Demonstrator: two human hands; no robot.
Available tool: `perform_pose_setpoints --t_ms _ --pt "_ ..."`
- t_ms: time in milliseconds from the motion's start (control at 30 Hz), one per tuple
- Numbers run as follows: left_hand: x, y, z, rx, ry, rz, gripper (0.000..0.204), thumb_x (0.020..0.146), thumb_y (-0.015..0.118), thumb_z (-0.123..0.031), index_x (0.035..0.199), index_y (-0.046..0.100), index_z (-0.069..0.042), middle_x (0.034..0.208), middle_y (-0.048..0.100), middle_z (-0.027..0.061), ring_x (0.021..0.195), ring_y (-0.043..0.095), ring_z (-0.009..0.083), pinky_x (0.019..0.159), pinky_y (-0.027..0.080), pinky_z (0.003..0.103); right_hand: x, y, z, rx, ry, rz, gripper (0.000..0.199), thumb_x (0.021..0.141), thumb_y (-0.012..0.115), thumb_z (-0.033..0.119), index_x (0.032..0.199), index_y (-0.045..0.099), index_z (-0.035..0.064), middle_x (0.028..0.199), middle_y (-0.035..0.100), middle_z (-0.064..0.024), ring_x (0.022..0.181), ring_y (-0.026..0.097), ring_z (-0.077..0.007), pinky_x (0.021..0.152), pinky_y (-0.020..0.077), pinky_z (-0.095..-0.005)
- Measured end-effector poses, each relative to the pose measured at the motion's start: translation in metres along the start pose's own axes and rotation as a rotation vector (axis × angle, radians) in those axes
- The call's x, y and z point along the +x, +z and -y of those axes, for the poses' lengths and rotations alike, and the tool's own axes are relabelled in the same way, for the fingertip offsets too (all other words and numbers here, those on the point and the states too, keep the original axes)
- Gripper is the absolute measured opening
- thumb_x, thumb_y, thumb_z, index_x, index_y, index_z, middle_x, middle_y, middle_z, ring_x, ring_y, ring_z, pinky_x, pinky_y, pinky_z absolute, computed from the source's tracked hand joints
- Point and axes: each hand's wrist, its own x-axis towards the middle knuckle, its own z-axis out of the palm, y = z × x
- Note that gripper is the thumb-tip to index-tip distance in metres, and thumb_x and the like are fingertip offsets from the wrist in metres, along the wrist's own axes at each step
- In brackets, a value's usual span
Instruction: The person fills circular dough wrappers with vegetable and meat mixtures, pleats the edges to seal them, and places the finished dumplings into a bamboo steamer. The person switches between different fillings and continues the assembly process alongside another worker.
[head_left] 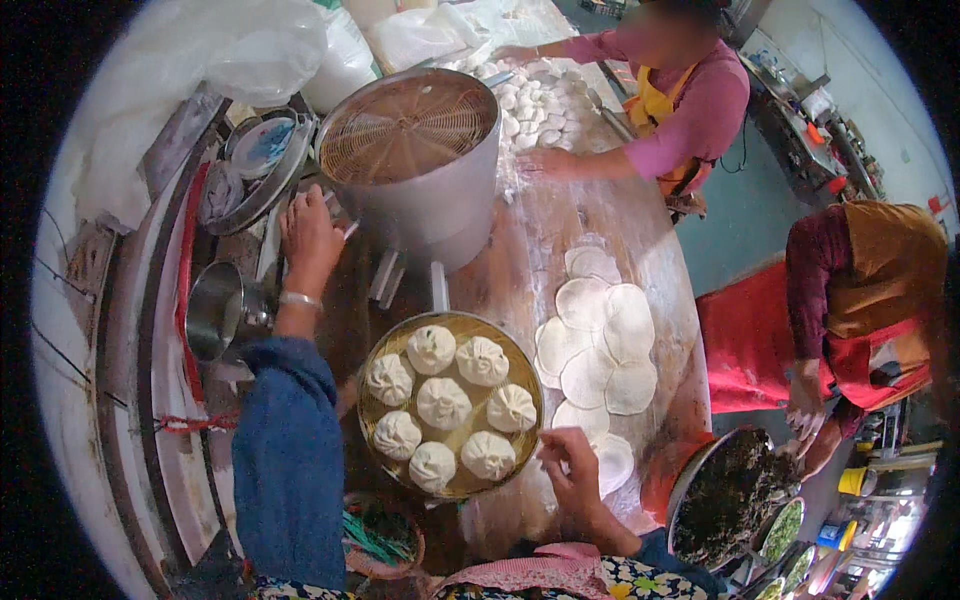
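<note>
A round steamer tray [528, 372] sits in front of me with several pleated buns [443, 402] on it. My left hand [312, 238] reaches past it to the left of a tall metal pot [440, 215]. Its fingers are curled closed, and a short pale piece shows beside them; what they hold is not clear. Close to the tray's right rim, my right hand [570, 462] has its fingers bent in and pressed together; anything in them is hidden. Flat, round dough wrappers [628, 320] overlap on the floury table [650, 250] to the right.
A woven lid [410, 128] tops the pot. Left of it are a metal saucepan [212, 312] and a basin [270, 190]. A large bowl of dark filling [735, 490] stands at lower right. One co-worker handles dough pieces [540, 105] at the far end; another leans over the bowl.
</note>
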Motion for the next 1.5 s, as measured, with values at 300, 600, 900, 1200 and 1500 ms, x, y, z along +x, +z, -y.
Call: perform_pose_setpoints --t_ms 300,600,900,1200,1500 --pt "0.069 -0.001 0.031 -0.107 -0.025 0.463 0.045 0.068 0.075 -0.028 0.108 0.064 -0.010 0.099 0.064 0.0217 0.090 0.062 0.0372 0.077 0.049 0.042 -0.024 -0.011 -0.002 0.066 0.165 0.011 0.023 0.085 0.053 -0.003 0.108 0.056 0.0018 0.085 0.058 -0.0061 0.071 0.060 -0.0119 0.064 0.0488 -0.0242" --pt "-0.049 -0.097 -0.031 -1.100 -0.199 0.534 0.027 0.077 0.073 -0.025 0.087 0.061 -0.002 0.067 0.057 -0.0003 0.052 0.050 0.0080 0.044 0.037 0.024 -0.061 -0.033 0.009 0.024 0.063 -0.023 0.020 0.086 0.053 -0.002 0.106 0.058 0.0013 0.084 0.056 -0.0041 0.071 0.059 -0.0106 0.063 0.0485 -0.0242" --pt "-0.285 -0.153 -0.074 -1.114 -0.576 0.477 0.021 0.077 0.073 -0.016 0.084 0.058 -0.004 0.065 0.053 -0.0018 0.043 0.040 0.0059 0.038 0.031 0.022 -0.117 -0.058 0.020 -0.007 -0.038 0.009 0.025 0.080 0.056 -0.004 0.104 0.059 0.0034 0.086 0.056 -0.0100 0.075 0.058 -0.0191 0.065 0.0462 -0.0271" --pt "-0.396 -0.120 -0.094 -1.034 -0.645 0.503 0.023 0.073 0.073 -0.009 0.082 0.055 0.000 0.063 0.053 0.0028 0.041 0.043 0.0091 0.036 0.033 0.024 -0.163 -0.075 0.005 -0.024 -0.112 -0.057 0.018 0.079 0.056 -0.001 0.096 0.058 0.0019 0.087 0.057 -0.0141 0.077 0.058 -0.0280 0.069 0.0464 -0.0328" --pt "-0.397 -0.107 -0.109 -1.031 -0.643 0.497 0.027 0.073 0.076 -0.012 0.074 0.051 -0.001 0.059 0.051 0.0031 0.039 0.043 0.0089 0.034 0.033 0.024 -0.182 -0.079 -0.007 0.005 -0.009 -0.069 0.019 0.078 0.057 0.001 0.097 0.058 0.0012 0.088 0.058 -0.0143 0.081 0.059 -0.0286 0.072 0.0470 -0.0331"
